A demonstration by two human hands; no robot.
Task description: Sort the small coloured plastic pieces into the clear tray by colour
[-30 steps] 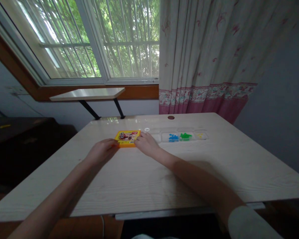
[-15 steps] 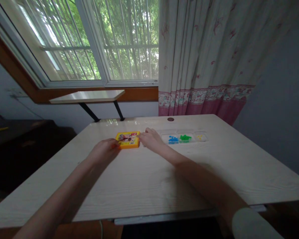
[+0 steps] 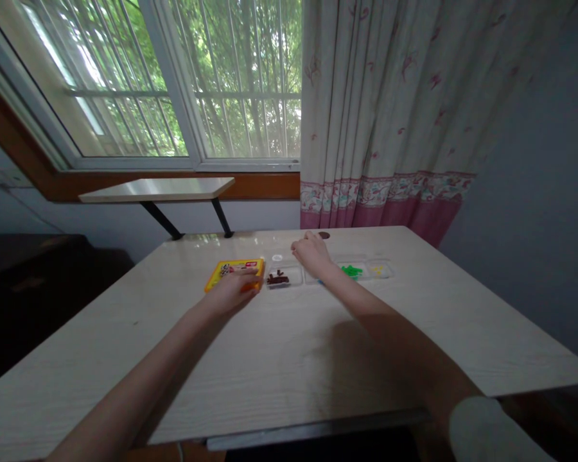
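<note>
My left hand (image 3: 234, 292) rests on the near right corner of a flat orange box (image 3: 231, 272) with a printed lid, fingers curled on its edge. My right hand (image 3: 312, 252) reaches to the far side of a clear plastic tray (image 3: 384, 269) with compartments, fingers bent down near its back edge; what they touch is hidden. The tray holds dark brown pieces (image 3: 278, 278), green pieces (image 3: 350, 271) and yellow pieces (image 3: 377, 270). My right wrist covers the compartment between the brown and green ones.
The pale wooden table (image 3: 279, 359) stands under a barred window. A small round brown cap (image 3: 324, 235) sits in the table's far edge, just beyond my right hand. A narrow shelf (image 3: 158, 188) projects from the wall. A flowered curtain (image 3: 380, 115) hangs at right.
My right hand left the orange box and moved back and right over the tray. The brown pieces now show. My left hand moved from the box's left side to its near right corner.
</note>
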